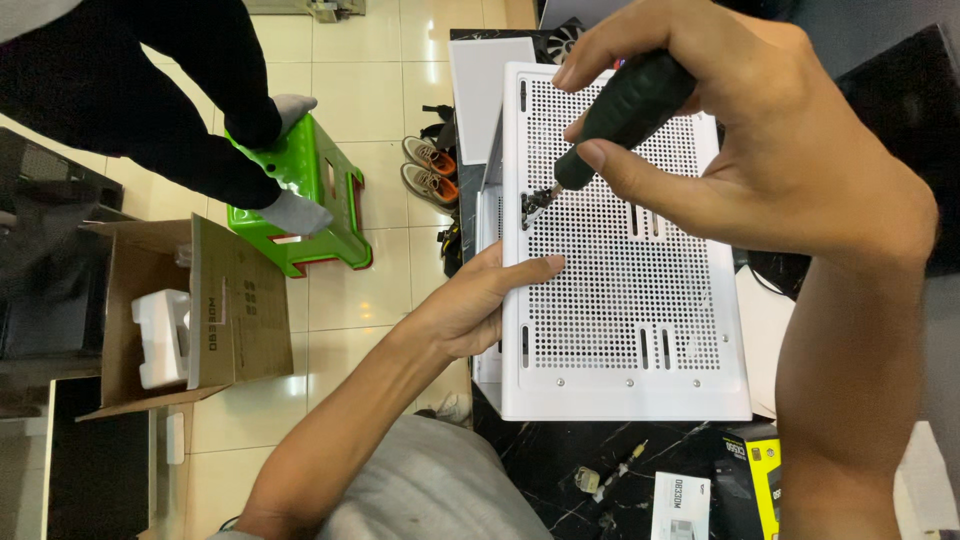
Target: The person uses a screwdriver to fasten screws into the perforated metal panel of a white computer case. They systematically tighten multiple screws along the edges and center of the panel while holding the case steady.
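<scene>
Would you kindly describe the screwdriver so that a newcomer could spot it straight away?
Start at the white perforated case on the dark table. Above its upper left part, the right hand grips the screwdriver, tip down at the panel. Its black, stubby handle is the only dark tool over the white mesh.

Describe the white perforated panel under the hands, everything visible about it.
The white perforated panel looks like painted sheet metal: a rectangular face of fine round holes with short vertical slots and small screws along its near edge. It lies flat atop a white case on a dark marbled table. The left hand steadies its left edge; the right hand holds a black-handled screwdriver tip-down near that edge.
</scene>
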